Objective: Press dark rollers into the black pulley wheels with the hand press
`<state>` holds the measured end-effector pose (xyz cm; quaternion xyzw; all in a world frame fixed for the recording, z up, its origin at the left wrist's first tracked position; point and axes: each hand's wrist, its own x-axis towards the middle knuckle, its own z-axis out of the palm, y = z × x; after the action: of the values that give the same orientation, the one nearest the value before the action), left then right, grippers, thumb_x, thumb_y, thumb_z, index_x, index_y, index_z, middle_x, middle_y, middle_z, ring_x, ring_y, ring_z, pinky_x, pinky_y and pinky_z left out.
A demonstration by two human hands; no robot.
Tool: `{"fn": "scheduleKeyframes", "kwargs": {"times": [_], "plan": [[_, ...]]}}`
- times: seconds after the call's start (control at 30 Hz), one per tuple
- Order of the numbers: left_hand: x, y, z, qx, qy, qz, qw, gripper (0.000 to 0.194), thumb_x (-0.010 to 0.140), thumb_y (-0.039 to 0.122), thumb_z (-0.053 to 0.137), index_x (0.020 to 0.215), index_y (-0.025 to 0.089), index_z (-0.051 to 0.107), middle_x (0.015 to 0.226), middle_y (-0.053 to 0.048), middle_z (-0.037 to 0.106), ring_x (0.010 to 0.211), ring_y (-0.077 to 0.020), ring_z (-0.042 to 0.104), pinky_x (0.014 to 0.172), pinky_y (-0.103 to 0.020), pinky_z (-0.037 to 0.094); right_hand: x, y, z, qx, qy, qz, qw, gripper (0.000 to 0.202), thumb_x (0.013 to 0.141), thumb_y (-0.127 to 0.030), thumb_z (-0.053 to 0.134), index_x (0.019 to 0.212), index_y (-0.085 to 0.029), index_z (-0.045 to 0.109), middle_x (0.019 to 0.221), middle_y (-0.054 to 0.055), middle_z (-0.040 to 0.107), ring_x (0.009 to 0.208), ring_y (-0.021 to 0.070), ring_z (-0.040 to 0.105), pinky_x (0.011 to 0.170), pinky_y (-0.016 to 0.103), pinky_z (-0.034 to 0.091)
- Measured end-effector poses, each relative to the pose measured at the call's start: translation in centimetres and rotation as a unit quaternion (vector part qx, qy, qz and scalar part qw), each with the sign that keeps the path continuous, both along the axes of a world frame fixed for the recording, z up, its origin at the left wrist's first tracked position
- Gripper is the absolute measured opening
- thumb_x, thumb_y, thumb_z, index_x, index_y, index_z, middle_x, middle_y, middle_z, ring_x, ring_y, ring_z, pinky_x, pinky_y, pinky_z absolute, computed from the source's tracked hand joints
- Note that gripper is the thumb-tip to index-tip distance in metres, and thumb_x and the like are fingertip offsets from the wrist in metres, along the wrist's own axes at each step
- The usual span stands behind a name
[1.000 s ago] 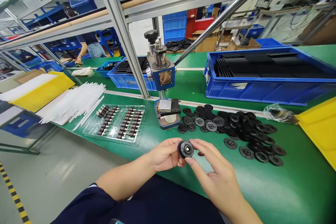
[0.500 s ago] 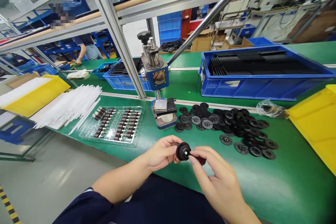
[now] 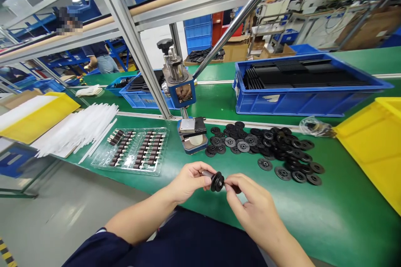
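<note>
My left hand is closed around a small dark cylinder with a black flanged wheel on its end, held above the green bench. The wheel's hub faces right. Close to that hub, the thumb and fingers of my right hand are pinched together; whatever is between them is too small or hidden to make out. Beyond my hands stands a hand press with a long lever. Many black discs and wheels lie loose to its right. A clear tray of brown cylinders with pale ends is on its left.
A blue crate of flat black parts sits behind the loose wheels. At right is a yellow bin. White strips and another yellow bin lie left. An aluminium post rises behind the tray. Another person stands far left.
The wheel has turned in my hands, so the dark cylinder behind it now shows. My right fingertips have shifted slightly off the hub. The camera view has moved a little.
</note>
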<state>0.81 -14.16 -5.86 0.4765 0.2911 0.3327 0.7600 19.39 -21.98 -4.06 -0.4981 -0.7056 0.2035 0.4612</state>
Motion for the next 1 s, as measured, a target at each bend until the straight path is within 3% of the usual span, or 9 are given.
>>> {"fn": "scheduleKeyframes", "kwargs": {"times": [0.13, 0.3, 0.67, 0.83, 1.0], "plan": [[0.1, -0.1, -0.2, -0.020, -0.003, 0.000, 1.000, 0.035, 0.072, 0.034, 0.080, 0.096, 0.011, 0.067, 0.076, -0.004, 0.068, 0.058, -0.0097, 0.058, 0.058, -0.022, 0.046, 0.0, -0.1, -0.2, 0.004, 0.010, -0.013, 1.000, 0.009, 0.093, -0.016, 0.052, 0.100, -0.021, 0.056, 0.093, 0.002, 0.057, 0.078, 0.0106, 0.053, 0.070, 0.024, 0.045], [0.6, -0.6, -0.4, -0.055, -0.022, -0.018, 0.998, 0.036, 0.076, 0.039, 0.077, 0.094, 0.011, 0.064, 0.072, -0.004, 0.065, 0.053, -0.0091, 0.057, 0.055, -0.021, 0.046, 0.0, -0.2, -0.5, -0.002, -0.017, -0.019, 1.000, 0.038, 0.089, -0.029, 0.064, 0.124, -0.022, 0.051, 0.117, 0.007, 0.053, 0.088, 0.0129, 0.055, 0.077, 0.026, 0.050], [0.6, -1.1, -1.5, -0.113, -0.074, -0.106, 0.985, 0.031, 0.085, 0.041, 0.065, 0.096, 0.012, 0.060, 0.080, -0.007, 0.064, 0.058, -0.0123, 0.061, 0.056, -0.024, 0.049, -0.1, -0.3, -0.7, -0.015, -0.001, -0.011, 1.000, 0.032, 0.088, -0.028, 0.065, 0.117, -0.021, 0.055, 0.107, 0.006, 0.058, 0.094, 0.0155, 0.057, 0.080, 0.028, 0.051], [0.9, -1.3, -1.7, -0.183, -0.087, -0.160, 0.966, 0.041, 0.089, 0.047, 0.057, 0.104, 0.009, 0.063, 0.073, -0.007, 0.063, 0.051, -0.0133, 0.059, 0.049, -0.024, 0.046, -0.5, -0.4, -1.0, -0.020, -0.006, 0.010, 1.000, 0.045, 0.083, -0.030, 0.070, 0.123, -0.021, 0.052, 0.114, 0.008, 0.057, 0.102, 0.0185, 0.056, 0.086, 0.031, 0.051], [1.1, -1.4, -2.2, -0.234, -0.080, -0.166, 0.955, 0.040, 0.089, 0.047, 0.057, 0.100, 0.009, 0.065, 0.061, -0.003, 0.061, 0.046, -0.0140, 0.058, 0.047, -0.024, 0.044, -1.0, -0.6, -1.4, -0.025, 0.005, -0.013, 1.000, 0.040, 0.085, -0.026, 0.068, 0.122, -0.021, 0.053, 0.110, 0.007, 0.059, 0.098, 0.0173, 0.056, 0.083, 0.030, 0.050]]}}
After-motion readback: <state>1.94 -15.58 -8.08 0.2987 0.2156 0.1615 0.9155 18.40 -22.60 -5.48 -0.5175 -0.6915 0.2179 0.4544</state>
